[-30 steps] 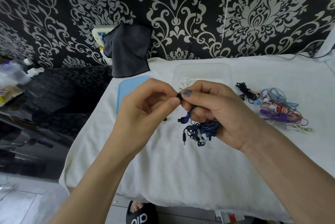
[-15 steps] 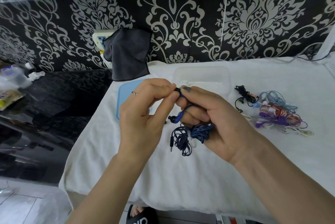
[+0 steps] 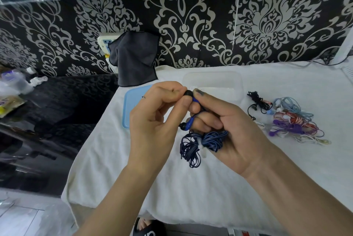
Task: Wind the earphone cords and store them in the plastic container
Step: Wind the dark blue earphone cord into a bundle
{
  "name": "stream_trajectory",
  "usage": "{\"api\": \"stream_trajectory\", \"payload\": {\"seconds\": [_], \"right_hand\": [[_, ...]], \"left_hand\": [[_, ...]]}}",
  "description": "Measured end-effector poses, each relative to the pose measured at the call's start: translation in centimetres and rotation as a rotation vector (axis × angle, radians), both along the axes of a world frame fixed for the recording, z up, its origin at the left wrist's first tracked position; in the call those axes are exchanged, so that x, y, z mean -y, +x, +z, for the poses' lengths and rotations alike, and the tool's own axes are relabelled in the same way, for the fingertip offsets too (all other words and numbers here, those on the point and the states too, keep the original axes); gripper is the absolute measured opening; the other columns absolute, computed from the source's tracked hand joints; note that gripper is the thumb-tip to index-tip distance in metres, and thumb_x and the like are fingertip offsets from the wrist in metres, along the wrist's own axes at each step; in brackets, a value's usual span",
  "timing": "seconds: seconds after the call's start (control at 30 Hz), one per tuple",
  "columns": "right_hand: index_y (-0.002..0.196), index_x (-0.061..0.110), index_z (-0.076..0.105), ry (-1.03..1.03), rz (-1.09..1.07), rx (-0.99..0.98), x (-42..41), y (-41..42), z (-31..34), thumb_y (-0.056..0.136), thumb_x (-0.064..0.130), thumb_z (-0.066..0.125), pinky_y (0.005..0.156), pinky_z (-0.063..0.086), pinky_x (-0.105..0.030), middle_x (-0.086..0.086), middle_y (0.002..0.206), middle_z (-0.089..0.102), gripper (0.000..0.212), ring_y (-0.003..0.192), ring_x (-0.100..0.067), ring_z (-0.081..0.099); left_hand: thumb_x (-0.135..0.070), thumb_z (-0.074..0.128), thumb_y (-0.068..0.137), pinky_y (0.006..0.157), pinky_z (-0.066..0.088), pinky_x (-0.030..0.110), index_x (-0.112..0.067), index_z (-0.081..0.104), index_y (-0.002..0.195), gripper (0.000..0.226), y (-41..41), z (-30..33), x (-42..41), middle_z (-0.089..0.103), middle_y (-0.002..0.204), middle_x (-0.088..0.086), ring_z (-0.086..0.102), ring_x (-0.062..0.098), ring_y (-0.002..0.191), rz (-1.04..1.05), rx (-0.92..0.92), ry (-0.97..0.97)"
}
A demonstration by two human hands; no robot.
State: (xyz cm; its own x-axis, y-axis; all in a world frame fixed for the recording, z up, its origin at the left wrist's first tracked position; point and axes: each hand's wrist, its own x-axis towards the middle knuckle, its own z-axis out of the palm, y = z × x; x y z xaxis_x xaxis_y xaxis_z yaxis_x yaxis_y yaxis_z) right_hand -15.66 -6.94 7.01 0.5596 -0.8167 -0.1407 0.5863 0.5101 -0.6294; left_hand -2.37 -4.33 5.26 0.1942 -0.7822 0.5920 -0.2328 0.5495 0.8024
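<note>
A white-clothed table (image 3: 191,188) carries a blue lid (image 3: 133,101) far left, a clear container (image 3: 214,82) far centre, possibly empty, and tangled earphones (image 3: 290,119) right.

Bare white counter (image 3: 191,188) lies open below both hands. Behind them the clear container (image 3: 212,82) stands with its mouth uncovered; the blue lid (image 3: 133,101) lies flat just left of it. A heap of tangled earphones (image 3: 286,119) crowds the right side, and a dark cloth (image 3: 133,57) hangs at the back left.

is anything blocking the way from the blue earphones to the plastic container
Nothing visible does. The container sits open just behind both hands, its blue lid off to the left. The blue earphones are held above the white cloth.
</note>
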Motion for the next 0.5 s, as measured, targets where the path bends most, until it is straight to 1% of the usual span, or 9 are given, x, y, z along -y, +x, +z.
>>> {"api": "stream_trajectory", "payload": {"seconds": [0.07, 0.17, 0.23, 0.27, 0.33, 0.4, 0.47, 0.5], "right_hand": [[0.07, 0.01, 0.059, -0.004, 0.005, 0.003, -0.04, 0.01, 0.02, 0.086, 0.02, 0.061, 0.051, 0.028, -0.019, 0.002, 0.058, 0.045, 0.019, 0.051, -0.01, 0.018], [0.072, 0.01, 0.057, -0.019, 0.007, -0.019, -0.13, -0.01, 0.13, 0.085, 0.022, 0.061, 0.052, 0.026, -0.02, 0.003, 0.056, 0.045, 0.019, 0.055, -0.013, 0.014], [0.072, 0.01, 0.057, -0.028, 0.005, -0.024, -0.19, 0.0, 0.14, 0.085, 0.023, 0.061, 0.053, 0.025, -0.021, 0.004, 0.056, 0.045, 0.019, 0.056, -0.013, 0.013], [0.07, 0.011, 0.058, -0.028, 0.006, -0.022, -0.19, 0.02, 0.13, 0.085, 0.023, 0.062, 0.053, 0.025, -0.021, 0.003, 0.056, 0.044, 0.02, 0.056, -0.013, 0.013], [0.066, 0.012, 0.058, -0.017, 0.012, -0.018, -0.14, 0.08, 0.08, 0.085, 0.024, 0.063, 0.054, 0.025, -0.021, 0.003, 0.055, 0.038, 0.023, 0.056, -0.012, 0.014], [0.067, 0.012, 0.058, 0.002, 0.017, -0.009, -0.11, 0.14, 0.06, 0.086, 0.024, 0.062, 0.053, 0.024, -0.02, 0.003, 0.055, 0.038, 0.023, 0.054, -0.011, 0.015], [0.068, 0.012, 0.057, 0.012, 0.014, -0.002, -0.07, 0.16, 0.04, 0.086, 0.023, 0.062, 0.052, 0.024, -0.02, 0.004, 0.055, 0.043, 0.022, 0.051, -0.011, 0.016], [0.068, 0.012, 0.057, 0.015, 0.012, -0.001, -0.06, 0.14, 0.05, 0.086, 0.022, 0.061, 0.051, 0.025, -0.019, 0.004, 0.055, 0.045, 0.021, 0.05, -0.01, 0.016]], "left_hand": [[-0.007, 0.066, 0.091, 0.083, 0.054, 0.034, -0.025, 0.066, 0.097, 0.018, 0.05, 0.03, -0.04, 0.066, 0.099, -0.005, 0.067, 0.032, 0.089, -0.008, 0.001, -0.002], [-0.008, 0.066, 0.091, 0.083, 0.054, 0.036, -0.023, 0.065, 0.096, 0.017, 0.19, 0.06, -0.04, 0.066, 0.099, -0.003, 0.066, 0.036, 0.089, -0.018, 0.011, 0.004], [-0.007, 0.066, 0.091, 0.083, 0.054, 0.036, -0.021, 0.065, 0.096, 0.015, 0.29, 0.17, -0.12, 0.065, 0.099, -0.001, 0.066, 0.035, 0.09, -0.027, 0.025, 0.009], [-0.006, 0.066, 0.091, 0.084, 0.053, 0.034, -0.021, 0.064, 0.097, 0.016, 0.34, 0.27, -0.15, 0.065, 0.099, -0.001, 0.067, 0.032, 0.092, -0.029, 0.033, 0.007], [-0.002, 0.067, 0.09, 0.086, 0.052, 0.029, -0.021, 0.063, 0.095, 0.019, 0.37, 0.51, -0.19, 0.065, 0.099, -0.002, 0.066, 0.02, 0.095, -0.026, 0.055, -0.001], [0.004, 0.068, 0.09, 0.087, 0.051, 0.025, -0.023, 0.061, 0.092, 0.027, 0.35, 0.75, -0.19, 0.065, 0.098, -0.007, 0.066, 0.01, 0.095, -0.008, 0.088, 0.002], [0.007, 0.068, 0.089, 0.086, 0.051, 0.024, -0.022, 0.06, 0.097, 0.031, 0.37, 0.92, -0.13, 0.065, 0.096, -0.01, 0.065, 0.006, 0.092, 0.006, 0.122, 0.001], [0.008, 0.068, 0.089, 0.086, 0.051, 0.023, -0.022, 0.059, 0.098, 0.032, 0.42, 0.97, -0.11, 0.064, 0.096, -0.008, 0.065, 0.005, 0.091, 0.015, 0.144, -0.005]]}}
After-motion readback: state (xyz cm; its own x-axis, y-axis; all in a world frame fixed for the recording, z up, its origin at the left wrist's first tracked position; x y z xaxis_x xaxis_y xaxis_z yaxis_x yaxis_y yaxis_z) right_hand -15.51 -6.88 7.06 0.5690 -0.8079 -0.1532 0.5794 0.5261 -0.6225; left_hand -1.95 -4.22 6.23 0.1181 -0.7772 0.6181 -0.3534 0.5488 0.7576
